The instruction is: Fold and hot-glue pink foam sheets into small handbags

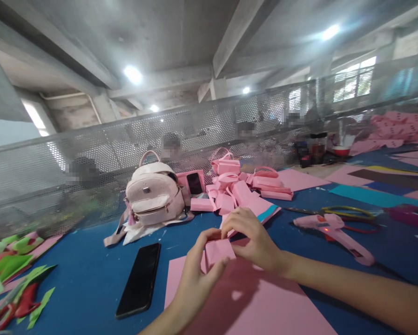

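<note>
Head: both hands (230, 256) pinch pink paper fold (219, 250).

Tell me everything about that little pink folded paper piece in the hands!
The small pink folded paper piece looks like thin craft paper creased into a boxy, roughly square shape. It is held just above a large flat pink paper sheet on the blue table. The left hand pinches it from below and the side, and the right hand presses its top edge with the fingers.
</note>
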Tool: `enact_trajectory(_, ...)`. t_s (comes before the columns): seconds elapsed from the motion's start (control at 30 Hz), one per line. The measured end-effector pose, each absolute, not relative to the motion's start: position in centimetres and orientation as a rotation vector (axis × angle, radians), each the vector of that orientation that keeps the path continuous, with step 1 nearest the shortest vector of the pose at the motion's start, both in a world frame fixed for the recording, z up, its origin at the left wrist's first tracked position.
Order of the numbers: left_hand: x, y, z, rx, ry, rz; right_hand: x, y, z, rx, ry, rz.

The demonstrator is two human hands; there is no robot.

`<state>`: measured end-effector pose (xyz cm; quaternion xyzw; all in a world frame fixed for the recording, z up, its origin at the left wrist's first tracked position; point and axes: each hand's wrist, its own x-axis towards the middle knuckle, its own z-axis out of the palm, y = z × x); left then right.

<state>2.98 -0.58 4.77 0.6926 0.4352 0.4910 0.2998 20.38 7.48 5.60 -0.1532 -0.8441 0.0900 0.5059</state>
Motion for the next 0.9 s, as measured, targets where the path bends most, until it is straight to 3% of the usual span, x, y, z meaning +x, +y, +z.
enact_trajectory(0.9, 3.8, -0.8, 3.0, 1.548, 1.049, 1.404, 20.6, 6.5, 5.6, -0.405, -2.01, 0.134)
